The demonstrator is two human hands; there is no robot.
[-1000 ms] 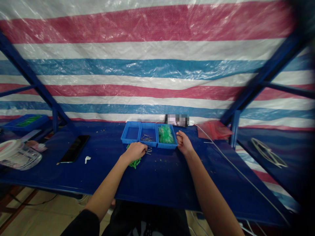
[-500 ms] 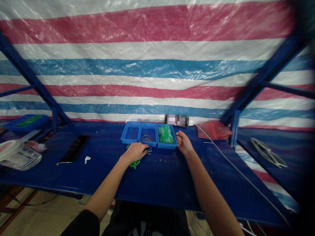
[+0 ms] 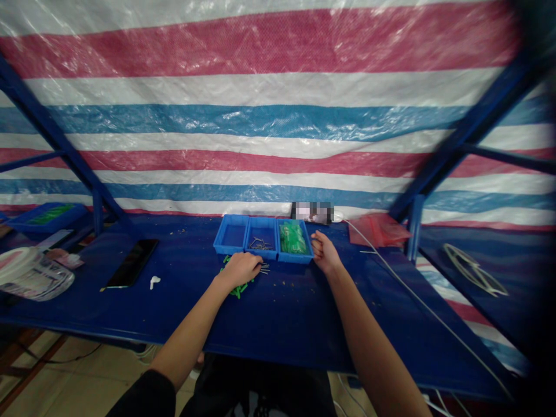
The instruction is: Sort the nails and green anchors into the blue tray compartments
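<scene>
My left hand (image 3: 242, 270) is low over the table, its fingers bent together at a few thin metal screws (image 3: 264, 268) that poke out past the fingertips. Green plastic wall plugs (image 3: 238, 291) lie in a loose pile beneath and beside this hand, partly covered by it. Just beyond stand three joined blue bins: the left bin (image 3: 231, 233) shows a bare floor, the middle bin (image 3: 262, 255) has loose screws, and the right bin (image 3: 296, 259) contains clear bags of green plugs (image 3: 293, 237). My right hand (image 3: 325, 252) is curled closed beside the right bin; whatever its fingers hold is hidden.
A phone (image 3: 311, 212) leans at the back with a white cable (image 3: 391, 269) running right. Red plastic bags (image 3: 377, 230) lie nearby. To the left are a dark phone (image 3: 132, 263), a white earbud (image 3: 154, 282) and a plastic tub (image 3: 37, 275). Blue frame posts flank the table.
My left hand has shifted slightly right and down, and the screws at its fingertips now point more sideways. The right hand looks unmoved.
</scene>
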